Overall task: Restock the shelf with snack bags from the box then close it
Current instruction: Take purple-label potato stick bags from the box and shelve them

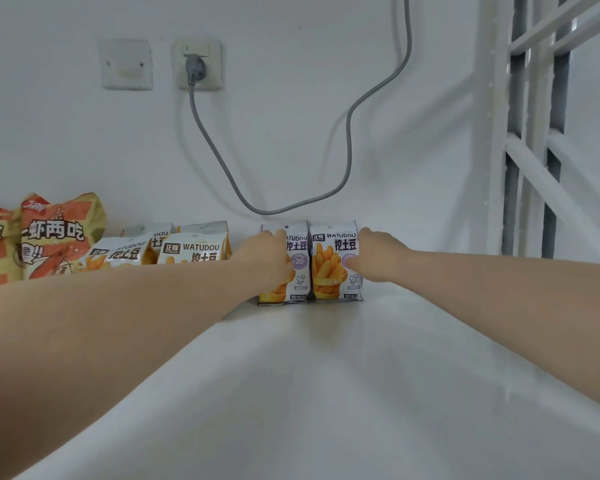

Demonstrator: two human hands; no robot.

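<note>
I follow this from far away, through the head camera only. Both arms are stretched out to the back of the white shelf (326, 375), where two purple potato-stick packs stand upright, touching each other side by side, close to the wall.

The left hand (271, 258) is curled around the left purple WATUDOU bag (298, 271) and covers its left edge and part of its front. The right hand (371, 254) grasps the right purple WATUDOU bag (329, 265) from its right side, with the thumb pressed on the front. So each hand holds one pack, and none is free.

I think the packs are held from the outer sides so that they can be pushed together and kept standing, with the printed faces turned to the front. They sit deep on the shelf, I suppose, to leave space in front for more rows.

To the left lie the yellow WATUDOU bags (193, 251), leaning and less orderly, and further left the orange shrimp snack bags (59, 233) stand. Above, a grey plug (194, 65) sits in a wall socket, and its cable (347, 133) hangs down behind the purple packs. A white rack frame (534, 133) is at the right.

The box is not in view, so I cannot say how many bags remain; closing it is not yet done, in my judgement.
</note>
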